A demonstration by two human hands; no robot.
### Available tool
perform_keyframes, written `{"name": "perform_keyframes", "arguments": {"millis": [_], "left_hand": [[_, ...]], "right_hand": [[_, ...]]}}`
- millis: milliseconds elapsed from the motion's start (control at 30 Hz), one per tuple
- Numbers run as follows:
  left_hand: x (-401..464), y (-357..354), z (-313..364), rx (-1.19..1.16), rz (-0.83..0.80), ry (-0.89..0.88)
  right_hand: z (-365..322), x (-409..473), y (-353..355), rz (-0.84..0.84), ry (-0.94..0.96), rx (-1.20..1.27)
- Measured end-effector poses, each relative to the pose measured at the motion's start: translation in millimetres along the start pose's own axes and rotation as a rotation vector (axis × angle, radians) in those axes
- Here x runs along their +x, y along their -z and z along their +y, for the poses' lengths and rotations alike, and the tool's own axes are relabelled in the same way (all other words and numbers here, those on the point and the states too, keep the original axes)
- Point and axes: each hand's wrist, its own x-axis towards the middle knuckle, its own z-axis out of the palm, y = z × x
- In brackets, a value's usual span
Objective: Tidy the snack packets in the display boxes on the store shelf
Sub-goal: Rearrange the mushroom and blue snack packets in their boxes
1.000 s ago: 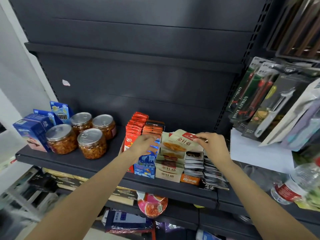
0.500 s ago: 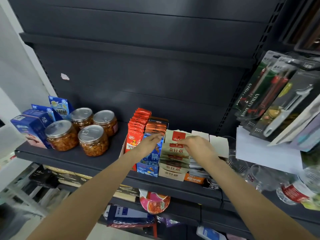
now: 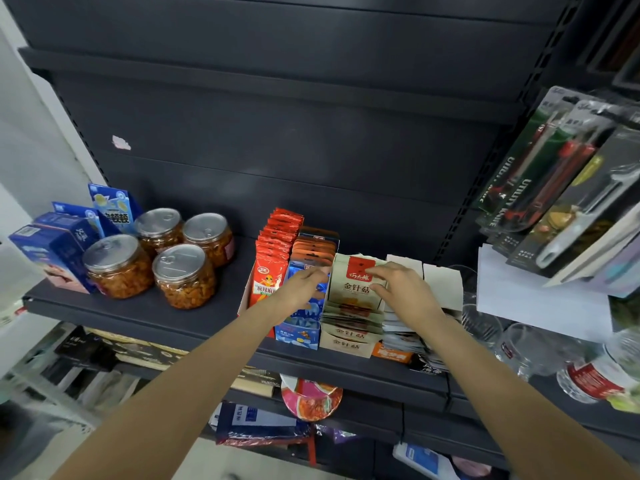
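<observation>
Several display boxes stand side by side on the dark shelf [image 3: 145, 315]. A beige packet [image 3: 353, 287] with a red label stands upright at the back of the beige box [image 3: 346, 342], above a row of flatter beige packets. My right hand [image 3: 401, 289] grips its right edge and top. My left hand [image 3: 304, 284] touches its left edge, over the blue box [image 3: 298, 330]. Red packets [image 3: 273, 258] and orange packets [image 3: 313, 249] fill the boxes to the left. Dark packets [image 3: 401, 327] lie in the orange box under my right wrist.
Four clear jars [image 3: 152, 258] of snacks and blue cartons [image 3: 59, 247] stand at the shelf's left. Utility knives and peelers [image 3: 561, 188] hang on the right above white paper. Glass cups [image 3: 512, 344] and a water bottle [image 3: 595, 375] sit at the right. Lower shelves hold more goods.
The beige packet, held tilted and flat above the box a second ago, now stands upright at the back of its row. Both hands stayed at its sides.
</observation>
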Motion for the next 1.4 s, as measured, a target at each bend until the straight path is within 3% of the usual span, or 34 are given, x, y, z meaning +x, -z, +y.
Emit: {"name": "perform_keyframes", "arguments": {"millis": [267,633,900,1233,1400], "left_hand": [[4.1,2.5,4.7,0.019,0.015,-0.01],[13.1,5.6,10.1,0.032,0.041,-0.039],[16.1,2.7,9.0,0.055,0.03,-0.116],[22.0,1.9,5.1,0.254,0.054,-0.178],[24.8,-5.1,3.4,0.306,0.061,-0.239]], "right_hand": [[3.1,19.7,-8.3,0.14,-0.048,-0.119],[6.3,35.3,-5.7,0.192,-0.08,-0.216],[0.6,40.3,-3.4,0.103,0.061,-0.413],[3.4,31.7,11.6,0.146,-0.037,-0.292],[-1.1,19.2,31.5,0.295,-0.155,0.024]]}}
